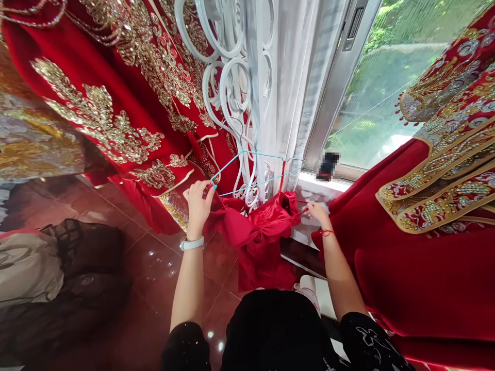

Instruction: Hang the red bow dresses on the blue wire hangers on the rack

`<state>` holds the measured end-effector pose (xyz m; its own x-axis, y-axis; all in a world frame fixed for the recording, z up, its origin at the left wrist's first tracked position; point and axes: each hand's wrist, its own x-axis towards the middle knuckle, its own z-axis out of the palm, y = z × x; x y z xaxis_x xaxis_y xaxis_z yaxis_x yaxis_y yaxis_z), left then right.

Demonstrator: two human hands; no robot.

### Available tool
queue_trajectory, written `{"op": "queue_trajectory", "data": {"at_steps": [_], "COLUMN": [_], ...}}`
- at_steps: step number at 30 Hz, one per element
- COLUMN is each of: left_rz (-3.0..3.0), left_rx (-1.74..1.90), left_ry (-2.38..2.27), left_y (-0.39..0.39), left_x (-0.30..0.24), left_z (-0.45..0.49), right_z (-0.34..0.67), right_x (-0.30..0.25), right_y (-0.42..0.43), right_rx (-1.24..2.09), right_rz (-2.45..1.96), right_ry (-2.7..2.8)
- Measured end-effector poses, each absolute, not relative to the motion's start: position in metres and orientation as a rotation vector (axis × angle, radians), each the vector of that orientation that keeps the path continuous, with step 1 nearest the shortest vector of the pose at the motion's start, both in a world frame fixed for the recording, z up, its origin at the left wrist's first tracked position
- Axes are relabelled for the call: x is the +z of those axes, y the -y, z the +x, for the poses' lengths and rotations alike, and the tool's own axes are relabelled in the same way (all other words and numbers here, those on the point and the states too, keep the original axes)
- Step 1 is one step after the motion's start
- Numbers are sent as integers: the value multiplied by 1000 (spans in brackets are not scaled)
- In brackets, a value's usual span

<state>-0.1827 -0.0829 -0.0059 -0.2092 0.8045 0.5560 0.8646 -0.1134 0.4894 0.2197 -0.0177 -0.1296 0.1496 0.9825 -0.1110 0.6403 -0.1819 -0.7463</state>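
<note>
A red satin dress (259, 226) with a large bow front hangs low in front of me, below a thin light-blue hanger (228, 165). My left hand (199, 206), with a pale watch band on its wrist, is closed on the hanger's left end. On the other side my right hand (317, 212) pinches a thin red strap at the dress's right edge. Another red strap (283, 176) runs up from the bodice to the hanger's right part. The hanger's hook rests near the white scrollwork.
A white scrolled metal rack (234, 85) stands straight ahead. Gold-embroidered red gowns (116, 118) hang left, and a beaded red garment (436, 206) hangs right by the window (386, 98). Dark sheer fabric (88, 288) lies at lower left above the tiled floor (154, 273).
</note>
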Motion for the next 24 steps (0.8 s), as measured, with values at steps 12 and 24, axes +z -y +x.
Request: {"op": "queue_trajectory", "data": {"at_steps": [12, 24], "left_rz": [-1997, -1992], "left_rx": [-1228, -1325], "left_ry": [2040, 2077], "left_y": [76, 79], "left_x": [-4, -15], "left_z": [-190, -177], "right_z": [217, 184], "right_x": [-17, 35], "right_y": [-9, -20], "right_rx": [771, 281], "right_rz": [-934, -1132], "right_ry": [1164, 1935]}}
